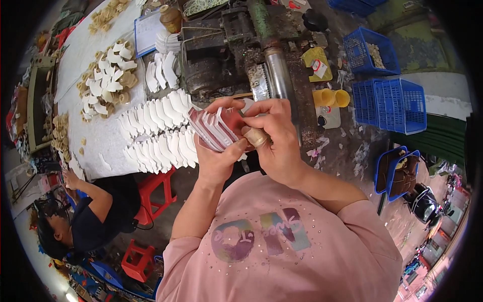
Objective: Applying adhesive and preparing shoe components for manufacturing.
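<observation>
While two white rows [155, 115] lie nearby, the left hand [217, 162] and right hand [280, 137] clasp one striped stack [214, 130].

stack [214, 128] in left hand [214, 163], machine [211, 60] ahead of it, two rows of pieces [163, 150] on table [95, 157] at left, loose pile [106, 78] beyond rows, baskets [402, 106] far right

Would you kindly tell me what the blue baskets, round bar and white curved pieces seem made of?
Blue baskets: probably smooth plastic, from their lattice walls. Round bar: likely polished metal, given its bright reflections. White curved pieces: matte, perhaps plastic or foam; their dull surface leaves it open.
</observation>
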A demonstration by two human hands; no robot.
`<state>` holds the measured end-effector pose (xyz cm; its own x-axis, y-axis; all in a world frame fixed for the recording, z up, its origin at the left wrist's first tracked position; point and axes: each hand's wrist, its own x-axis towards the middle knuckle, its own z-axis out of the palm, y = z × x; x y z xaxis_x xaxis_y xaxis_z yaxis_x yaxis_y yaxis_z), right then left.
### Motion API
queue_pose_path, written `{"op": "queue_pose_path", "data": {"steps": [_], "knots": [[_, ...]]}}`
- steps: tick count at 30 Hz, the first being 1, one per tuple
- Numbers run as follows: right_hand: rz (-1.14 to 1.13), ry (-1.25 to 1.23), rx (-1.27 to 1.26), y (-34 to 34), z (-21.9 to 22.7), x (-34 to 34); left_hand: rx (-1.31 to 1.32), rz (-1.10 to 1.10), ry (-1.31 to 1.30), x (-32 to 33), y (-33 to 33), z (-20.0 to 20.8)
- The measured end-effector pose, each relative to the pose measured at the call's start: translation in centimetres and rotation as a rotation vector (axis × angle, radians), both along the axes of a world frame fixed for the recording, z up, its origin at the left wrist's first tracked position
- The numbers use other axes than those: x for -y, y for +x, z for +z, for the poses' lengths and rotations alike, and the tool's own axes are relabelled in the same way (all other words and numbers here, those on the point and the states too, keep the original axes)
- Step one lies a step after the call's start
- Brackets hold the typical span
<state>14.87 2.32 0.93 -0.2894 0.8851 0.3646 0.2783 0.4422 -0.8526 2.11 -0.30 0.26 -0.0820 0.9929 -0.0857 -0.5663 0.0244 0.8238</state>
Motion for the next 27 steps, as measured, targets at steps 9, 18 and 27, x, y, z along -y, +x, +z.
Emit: {"op": "queue_pose_path", "data": {"steps": [9,18,27], "knots": [[-0.024,-0.154,0.031,5.8,2.9,-4.3,-0.269,0.211,-0.302,-0.5,-2.8,-1.7],[0.164,-0.263,0.676,10.7,0.0,-7.5,-1.106,-0.411,0.103,-1.8,0.9,0.0],[-0.102,-0.339,0.458,10.3,-0.8,-6.5,-0.950,-0.184,-0.028,0.3,-2.6,-2.4]]}}
